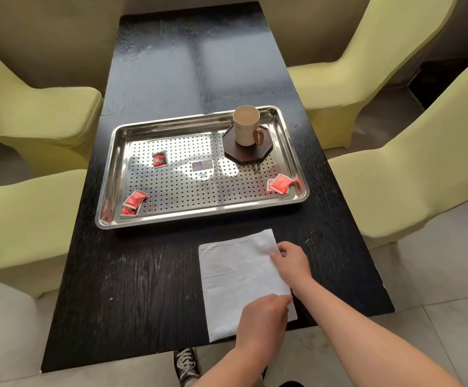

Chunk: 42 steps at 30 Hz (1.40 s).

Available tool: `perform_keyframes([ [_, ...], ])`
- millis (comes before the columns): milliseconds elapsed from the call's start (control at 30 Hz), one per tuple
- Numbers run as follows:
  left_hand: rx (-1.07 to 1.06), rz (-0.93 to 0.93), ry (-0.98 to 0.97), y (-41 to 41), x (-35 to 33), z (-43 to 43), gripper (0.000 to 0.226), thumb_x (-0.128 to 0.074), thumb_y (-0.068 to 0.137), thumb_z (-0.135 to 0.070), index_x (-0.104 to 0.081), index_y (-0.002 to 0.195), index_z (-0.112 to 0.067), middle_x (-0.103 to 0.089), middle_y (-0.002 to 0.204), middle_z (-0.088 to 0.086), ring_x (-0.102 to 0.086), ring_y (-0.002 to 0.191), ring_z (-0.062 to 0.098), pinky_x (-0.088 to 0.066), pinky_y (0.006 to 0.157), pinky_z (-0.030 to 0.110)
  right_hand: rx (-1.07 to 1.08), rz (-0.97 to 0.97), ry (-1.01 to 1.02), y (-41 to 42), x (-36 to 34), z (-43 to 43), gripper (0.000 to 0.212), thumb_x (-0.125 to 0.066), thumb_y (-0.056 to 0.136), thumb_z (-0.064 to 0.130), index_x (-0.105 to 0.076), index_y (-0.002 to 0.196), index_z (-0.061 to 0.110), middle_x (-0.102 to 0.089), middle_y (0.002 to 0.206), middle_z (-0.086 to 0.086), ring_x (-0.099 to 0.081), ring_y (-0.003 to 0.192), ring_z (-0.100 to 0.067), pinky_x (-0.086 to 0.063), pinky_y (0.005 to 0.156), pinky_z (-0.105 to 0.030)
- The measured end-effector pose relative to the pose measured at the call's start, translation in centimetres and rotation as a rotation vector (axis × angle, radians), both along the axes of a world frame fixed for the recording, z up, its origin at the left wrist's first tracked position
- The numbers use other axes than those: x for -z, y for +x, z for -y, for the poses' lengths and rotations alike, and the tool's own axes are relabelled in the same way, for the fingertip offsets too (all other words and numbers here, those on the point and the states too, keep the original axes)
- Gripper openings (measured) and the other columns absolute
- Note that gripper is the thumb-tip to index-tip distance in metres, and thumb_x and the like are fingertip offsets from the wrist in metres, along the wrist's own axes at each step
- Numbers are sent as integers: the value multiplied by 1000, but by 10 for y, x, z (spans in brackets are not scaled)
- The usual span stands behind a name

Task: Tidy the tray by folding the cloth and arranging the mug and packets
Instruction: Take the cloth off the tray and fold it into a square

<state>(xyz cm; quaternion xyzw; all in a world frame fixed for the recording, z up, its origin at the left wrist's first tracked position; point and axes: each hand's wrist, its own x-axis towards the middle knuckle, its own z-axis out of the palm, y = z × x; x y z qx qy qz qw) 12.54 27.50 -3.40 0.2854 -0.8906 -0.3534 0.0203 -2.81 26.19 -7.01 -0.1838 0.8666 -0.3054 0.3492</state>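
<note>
Both hands are on the white cloth (238,280), which lies flat on the black table (143,275) just in front of the tray (199,219), on the person's side of it. The right hand (291,261) has its fingers curled in at the cloth's right edge, up toward the corner nearest the tray, pinching that edge. The left hand (263,319) lies further from the tray along the same edge. Its fingers are bent tightly over the fabric there, and I cannot see where the thumb sits.

As for writing, there is little to read. A small rectangular label (202,165) with bluish print sits in the middle of the tray's perforated floor, its text too small to make out. The red packets (281,184) with white borders carry dark print that is also illegible. That bunch lies in the tray's near right corner, two more packets (135,199) overlap in its near left corner, and a single packet (160,159) lies left of the label.

A cream mug (246,125) with a brown handle stands upright in the tray's far right corner, on a dark octagonal coaster (244,155). Faint marks on its side are unreadable.

Pale green covered chairs (40,115) stand on both sides of the tray, and a black laced shoe (186,364) shows below the table edge.
</note>
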Motion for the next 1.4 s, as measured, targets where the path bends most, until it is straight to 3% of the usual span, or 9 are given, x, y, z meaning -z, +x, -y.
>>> perform_keyframes([
  [100,72,114,84,-8,3,-2,39,-47,93,-18,-61,129,-23,-70,119,3,-62,108,27,-49,89,39,-68,-20,71,-7,3,2,12,-66,92,24,-70,91,12,-70,84,-2,-66,80,-20,-54,73,-39],
  [233,136,190,176,4,8,-6,47,-44,87,-20,-61,131,-26,-67,126,-1,-60,114,22,-48,94,33,-132,-71,93,-10,5,-8,21,-65,91,23,-71,111,20,-72,98,4,-64,90,-15,-49,71,-30],
  [400,-146,162,215,43,17,10,38,-50,92,-24,-61,128,-30,-63,118,-16,-58,105,3,-46,94,23,-122,-111,173,-9,5,-29,35,-66,91,22,-66,126,20,-70,107,3,-63,98,-16,-45,79,-27],
  [533,-445,176,122,74,22,32,33,-61,90,-26,-61,123,-28,-51,102,-15,-52,96,5,-41,78,22,-194,-120,242,-5,3,-44,20,-64,90,25,-71,109,27,-67,89,12,-62,83,-12,-45,67,-29],
  [633,-685,291,109,89,28,44,47,-67,88,-28,-53,132,-22,-53,115,1,-51,107,19,-45,77,31,-224,-129,298,3,-1,-56,11,-61,87,22,-66,94,30,-67,86,9,-63,81,-15,-49,68,-32],
  [700,-820,350,247,95,34,50,59,-69,88,-33,-45,139,-16,-54,124,9,-54,108,22,-47,78,35,-221,-129,324,11,-2,-64,9,-62,86,20,-63,90,28,-67,86,6,-63,80,-17,-53,70,-34],
  [933,-849,392,459,100,46,47,63,-70,86,-40,-44,138,-14,-64,118,6,-59,99,22,-46,78,34,-177,-131,400,30,-1,-92,8,-65,86,29,-61,83,23,-66,78,5,-63,74,-16,-50,66,-31],
  [1133,-852,326,632,94,43,54,27,-76,81,-22,-60,103,-18,-68,97,0,-64,86,19,-57,79,42,42,14,302,44,1,-99,28,-60,95,36,-61,80,12,-70,74,-3,-72,59,-18,-63,70,-43],
  [1400,-1012,104,1084,100,43,63,23,-61,86,9,-69,102,-5,-72,103,15,-73,87,32,-56,58,29,291,167,125,45,-11,-96,15,-71,91,22,-65,84,9,-71,81,-7,-73,61,-19,-61,75,-42],
])
